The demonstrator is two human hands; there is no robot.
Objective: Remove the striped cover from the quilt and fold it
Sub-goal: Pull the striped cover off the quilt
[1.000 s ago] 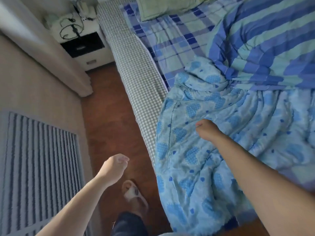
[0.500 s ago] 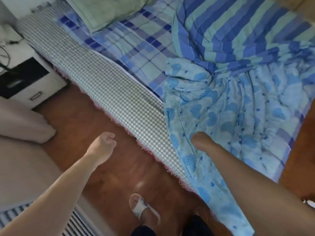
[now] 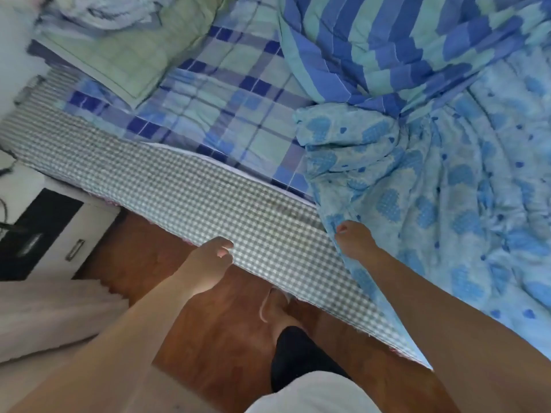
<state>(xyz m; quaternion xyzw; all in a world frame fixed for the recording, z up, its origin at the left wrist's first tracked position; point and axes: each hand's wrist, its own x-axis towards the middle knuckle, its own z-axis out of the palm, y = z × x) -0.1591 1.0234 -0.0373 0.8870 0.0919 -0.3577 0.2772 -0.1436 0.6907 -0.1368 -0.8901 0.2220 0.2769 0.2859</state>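
My right hand (image 3: pixel 353 239) pinches the heart-printed pale-blue quilt (image 3: pixel 417 186) at the bed's near edge; my left hand (image 3: pixel 208 265), loosely curled, holds nothing. I'd pull steadily from the blue-and-green striped cover (image 3: pixel 387 46).

— What sort of place was it?

— A bedroom in a home. A bed (image 3: pixel 190 201) with a gingham-checked side took up most of the view, spread with a blue plaid sheet (image 3: pixel 226 93) and a green pillow (image 3: pixel 119 55).

— Anything else?

— A heart-print quilt (image 3: pixel 432 189) lay rumpled on it, with a striped cover (image 3: pixel 387 46) bunched at its far end. Beside the bed stood a white nightstand (image 3: pixel 59 234) with a dark drawer front, on a reddish wood floor (image 3: pixel 208 323).
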